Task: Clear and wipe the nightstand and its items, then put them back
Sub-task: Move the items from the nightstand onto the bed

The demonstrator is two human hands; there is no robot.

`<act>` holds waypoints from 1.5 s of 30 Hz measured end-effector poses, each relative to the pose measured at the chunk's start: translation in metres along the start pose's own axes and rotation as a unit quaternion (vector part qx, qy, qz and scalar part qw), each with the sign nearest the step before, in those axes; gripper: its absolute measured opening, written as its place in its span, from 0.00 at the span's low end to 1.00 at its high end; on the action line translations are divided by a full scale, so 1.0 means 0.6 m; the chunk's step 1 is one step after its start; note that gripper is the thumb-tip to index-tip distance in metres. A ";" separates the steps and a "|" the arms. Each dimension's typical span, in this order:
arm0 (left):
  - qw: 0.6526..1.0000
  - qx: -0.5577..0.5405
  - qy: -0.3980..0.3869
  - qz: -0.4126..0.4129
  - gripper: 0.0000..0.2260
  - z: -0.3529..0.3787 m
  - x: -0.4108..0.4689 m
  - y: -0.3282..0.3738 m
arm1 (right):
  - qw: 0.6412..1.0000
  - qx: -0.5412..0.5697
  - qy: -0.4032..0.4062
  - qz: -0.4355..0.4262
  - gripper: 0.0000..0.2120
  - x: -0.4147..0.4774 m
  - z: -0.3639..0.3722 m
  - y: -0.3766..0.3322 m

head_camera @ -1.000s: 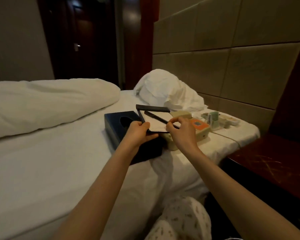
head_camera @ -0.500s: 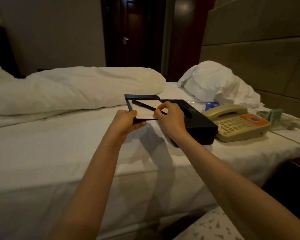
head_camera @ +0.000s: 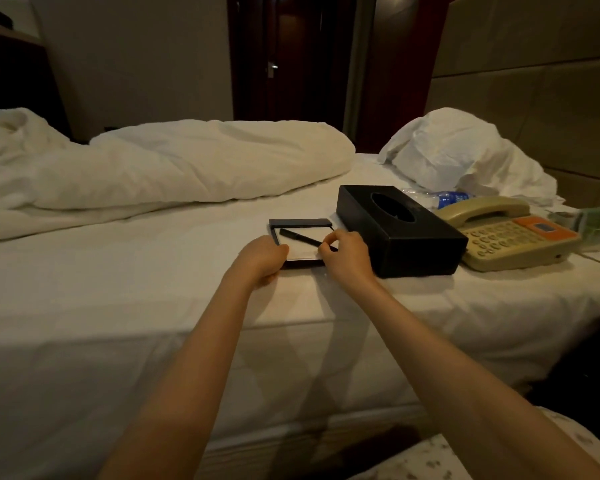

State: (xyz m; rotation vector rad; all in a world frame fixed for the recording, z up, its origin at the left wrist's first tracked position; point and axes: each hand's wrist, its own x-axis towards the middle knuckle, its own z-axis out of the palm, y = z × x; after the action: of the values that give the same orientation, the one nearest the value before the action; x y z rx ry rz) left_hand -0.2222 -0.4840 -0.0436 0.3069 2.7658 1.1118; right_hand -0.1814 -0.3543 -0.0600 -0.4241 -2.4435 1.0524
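Observation:
A black notepad holder (head_camera: 300, 224) with white paper and a black pen (head_camera: 298, 236) lies flat on the white bed sheet (head_camera: 153, 271), just left of a black tissue box (head_camera: 400, 233). My left hand (head_camera: 261, 258) grips the holder's near left edge. My right hand (head_camera: 343, 259) pinches its near right corner, over the pen's end. Right of the tissue box sits a beige telephone (head_camera: 510, 233) with an orange panel. A plastic water bottle (head_camera: 444, 198) lies behind the box. The nightstand is out of view.
A rolled white duvet (head_camera: 174, 164) stretches across the bed behind the items. A crumpled white pillow (head_camera: 454, 154) leans against the padded headboard (head_camera: 541, 84). Small green and white items (head_camera: 582, 220) lie at the far right. A dark door (head_camera: 291, 57) stands beyond.
Both hands carried the notepad holder from above the tissue box to the left and lowered it onto the sheet. The view swung left, so the nightstand has left the frame.

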 end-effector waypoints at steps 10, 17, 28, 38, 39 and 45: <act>0.977 0.197 0.072 0.038 0.12 0.015 0.008 0.018 | 0.957 -0.283 0.003 -0.065 0.17 -0.008 -0.005 -0.004; 0.978 0.163 0.103 0.083 0.13 0.006 0.014 0.048 | 0.977 -0.158 0.051 -0.130 0.09 0.004 -0.065 -0.034; 0.973 0.049 0.100 0.202 0.12 0.064 0.003 0.166 | 0.990 0.013 0.137 -0.025 0.05 0.035 -0.166 0.007; 0.956 -0.057 -0.002 0.287 0.11 0.148 0.006 0.288 | 0.970 0.073 0.199 0.120 0.09 0.054 -0.295 0.125; 0.954 -0.056 -0.014 0.294 0.11 0.158 0.004 0.302 | 0.968 0.067 0.208 0.127 0.10 0.053 -0.308 0.135; 0.935 -0.074 -0.108 0.330 0.11 0.224 -0.007 0.375 | 0.954 0.048 0.249 0.158 0.11 0.039 -0.384 0.186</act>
State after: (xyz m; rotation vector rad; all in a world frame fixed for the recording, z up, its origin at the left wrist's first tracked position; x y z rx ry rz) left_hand -0.1596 -0.2368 0.0175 1.3183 2.4067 1.2976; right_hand -0.0728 -0.1304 0.0043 -0.9473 -1.9060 1.0296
